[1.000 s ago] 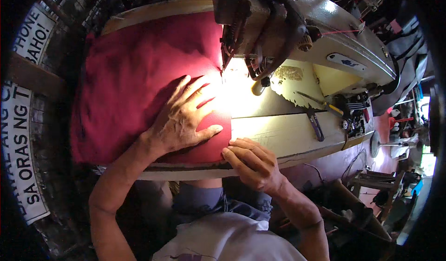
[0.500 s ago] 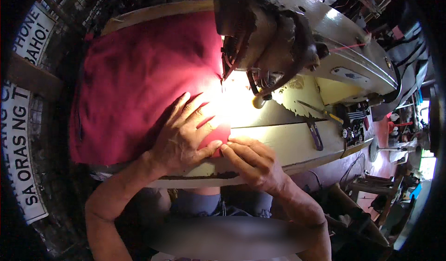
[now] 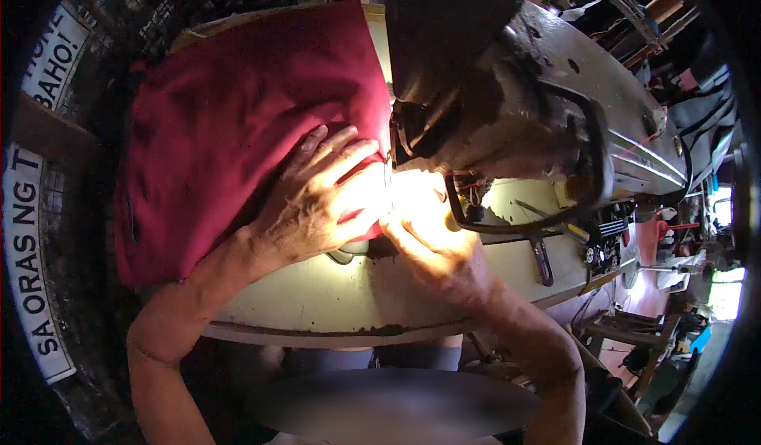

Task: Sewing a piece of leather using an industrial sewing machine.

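Observation:
A dark red cloth point(image 3: 254, 112) lies over the left part of a sewing machine table, its right edge running under the machine head point(image 3: 460, 80). My left hand point(image 3: 313, 199) rests on the cloth's near right part, fingers stretched and spread, the tips close to the needle area. Opposite it, my right hand point(image 3: 444, 255) pinches the cloth's near right edge, thumb and forefinger closed. Bright lamp light washes out the fingertips, and the needle cannot be made out clearly.
Right of my hands lie a yellow-handled screwdriver point(image 3: 576, 232) and a dark-handled tool point(image 3: 542, 264). A curved black tube point(image 3: 598, 148) loops in front of the machine. The pale table point(image 3: 293, 298) ends at a worn rounded front edge. White signs point(image 3: 36, 263) hang at the left.
Both hands and the cloth's near edge have moved away from me, closer to the needle. The view has shifted too, and the machine head looks larger.

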Available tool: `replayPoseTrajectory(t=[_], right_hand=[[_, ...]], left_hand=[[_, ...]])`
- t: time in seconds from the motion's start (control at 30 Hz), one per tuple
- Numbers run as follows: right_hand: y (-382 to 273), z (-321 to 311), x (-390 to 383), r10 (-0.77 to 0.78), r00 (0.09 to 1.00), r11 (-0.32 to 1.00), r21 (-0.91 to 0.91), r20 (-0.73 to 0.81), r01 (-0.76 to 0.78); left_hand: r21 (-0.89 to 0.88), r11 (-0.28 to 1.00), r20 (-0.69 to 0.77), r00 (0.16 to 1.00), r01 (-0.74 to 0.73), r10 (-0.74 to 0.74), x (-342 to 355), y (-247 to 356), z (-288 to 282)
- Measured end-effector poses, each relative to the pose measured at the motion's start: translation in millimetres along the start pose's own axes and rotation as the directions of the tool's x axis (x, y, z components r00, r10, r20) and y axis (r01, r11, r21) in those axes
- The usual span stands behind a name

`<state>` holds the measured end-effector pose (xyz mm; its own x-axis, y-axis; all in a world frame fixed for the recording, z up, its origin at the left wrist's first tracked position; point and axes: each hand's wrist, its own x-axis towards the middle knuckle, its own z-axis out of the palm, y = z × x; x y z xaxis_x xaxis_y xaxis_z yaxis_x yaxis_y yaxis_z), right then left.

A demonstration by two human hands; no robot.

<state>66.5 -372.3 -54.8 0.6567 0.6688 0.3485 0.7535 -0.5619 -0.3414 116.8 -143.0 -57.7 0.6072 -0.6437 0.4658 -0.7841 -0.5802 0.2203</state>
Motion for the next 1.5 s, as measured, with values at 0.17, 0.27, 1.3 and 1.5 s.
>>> replayPoseTrajectory(t=[0.17,0.27,1.3,1.5], right_hand=[[5,-3,16,0.097,0.989,0.977,0.199,-0.113,-0.073],[9,0,-16,0.281,0.96,0.938,0.213,0.001,-0.275],[292,-250,-273,-0.012,0.658,0.316,-0.627,-0.753,-0.712],[184,-206,-261,0.08,0.685,0.506,-0.562,-0.724,-0.654]], left_hand=[[-0.136,0.989,0.07,0.996,0.062,-0.053,5,-19,3],[-0.153,0.981,0.093,0.99,0.116,-0.103,9,-32,6],[0.115,0.991,0.065,0.996,-0.066,0.059,-2,-20,-4],[0.448,0.815,-0.231,0.929,0.367,-0.291,-130,29,-77]])
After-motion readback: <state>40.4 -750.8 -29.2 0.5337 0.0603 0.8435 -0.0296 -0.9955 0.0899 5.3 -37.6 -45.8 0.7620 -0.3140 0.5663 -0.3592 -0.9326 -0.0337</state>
